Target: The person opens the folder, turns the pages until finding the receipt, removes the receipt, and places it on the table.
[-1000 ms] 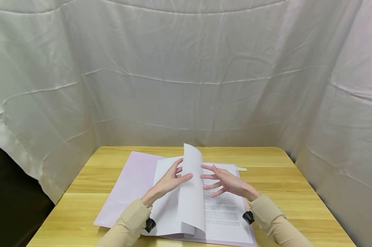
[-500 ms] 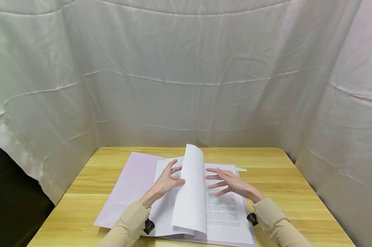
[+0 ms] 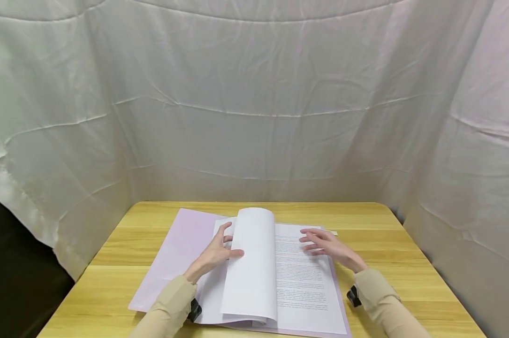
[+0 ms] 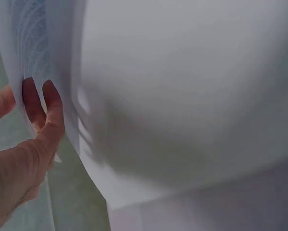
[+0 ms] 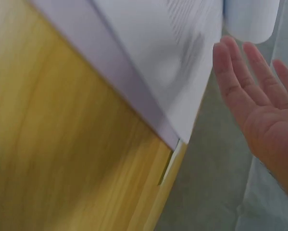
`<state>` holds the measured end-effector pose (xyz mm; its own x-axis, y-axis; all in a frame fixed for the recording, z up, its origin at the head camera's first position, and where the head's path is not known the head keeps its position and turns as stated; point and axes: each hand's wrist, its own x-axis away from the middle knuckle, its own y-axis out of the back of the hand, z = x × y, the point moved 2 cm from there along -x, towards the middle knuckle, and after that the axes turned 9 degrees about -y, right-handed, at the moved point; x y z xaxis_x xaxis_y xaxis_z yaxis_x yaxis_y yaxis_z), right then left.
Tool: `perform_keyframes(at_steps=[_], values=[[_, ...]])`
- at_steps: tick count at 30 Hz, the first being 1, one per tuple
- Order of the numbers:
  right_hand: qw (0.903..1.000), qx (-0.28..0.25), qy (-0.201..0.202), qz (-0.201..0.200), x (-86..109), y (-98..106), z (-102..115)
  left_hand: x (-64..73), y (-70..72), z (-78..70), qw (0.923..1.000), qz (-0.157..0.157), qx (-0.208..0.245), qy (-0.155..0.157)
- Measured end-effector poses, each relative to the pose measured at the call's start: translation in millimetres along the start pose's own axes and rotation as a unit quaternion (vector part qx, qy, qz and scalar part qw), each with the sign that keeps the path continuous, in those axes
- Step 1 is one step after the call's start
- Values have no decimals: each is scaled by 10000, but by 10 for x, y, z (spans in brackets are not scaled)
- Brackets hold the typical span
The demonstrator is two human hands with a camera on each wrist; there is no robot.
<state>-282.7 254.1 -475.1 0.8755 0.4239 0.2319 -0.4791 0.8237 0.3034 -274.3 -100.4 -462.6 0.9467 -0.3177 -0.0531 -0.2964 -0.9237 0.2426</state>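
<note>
A lilac folder [image 3: 180, 244] lies opened out on the table, holding a stack of white paper. One sheet of paper [image 3: 254, 263] arches up over the middle, its free edge turned toward the left. My left hand [image 3: 212, 257] has that edge between thumb and fingers, the thumb on the upper face; the left wrist view shows the fingers [image 4: 51, 106] on the other side. My right hand [image 3: 332, 249], fingers spread and slightly bent, hovers over the printed page [image 3: 300, 281] on the right, holding nothing. The arched sheet hides the pages' inner edge.
The folder rests on a light wooden table [image 3: 406, 277]. A pale tab [image 3: 333, 233] juts from the folder's upper right. Grey cloth [image 3: 254, 141] hangs behind the table and at both sides. Black wrist cameras [image 3: 353, 296] sit at the cuffs.
The arched sheet has come down and further left, with my left hand moving left alongside it. My right hand has drawn away to the right, uncovering more printed text.
</note>
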Motion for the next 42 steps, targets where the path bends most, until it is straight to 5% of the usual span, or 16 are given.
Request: perform_keyframes(at_steps=[13, 24, 42], values=[[9856, 934, -191, -1395, -189, 143, -140, 36, 205, 132, 9885, 347, -1400, -456], [9715, 1641, -401, -1662, -354, 246, -154, 53, 274, 187, 9663, 329, -2524, -391], [9440, 2463, -442, -2152, -486, 277, -167, 110, 249, 198, 9408, 292, -3377, 26]])
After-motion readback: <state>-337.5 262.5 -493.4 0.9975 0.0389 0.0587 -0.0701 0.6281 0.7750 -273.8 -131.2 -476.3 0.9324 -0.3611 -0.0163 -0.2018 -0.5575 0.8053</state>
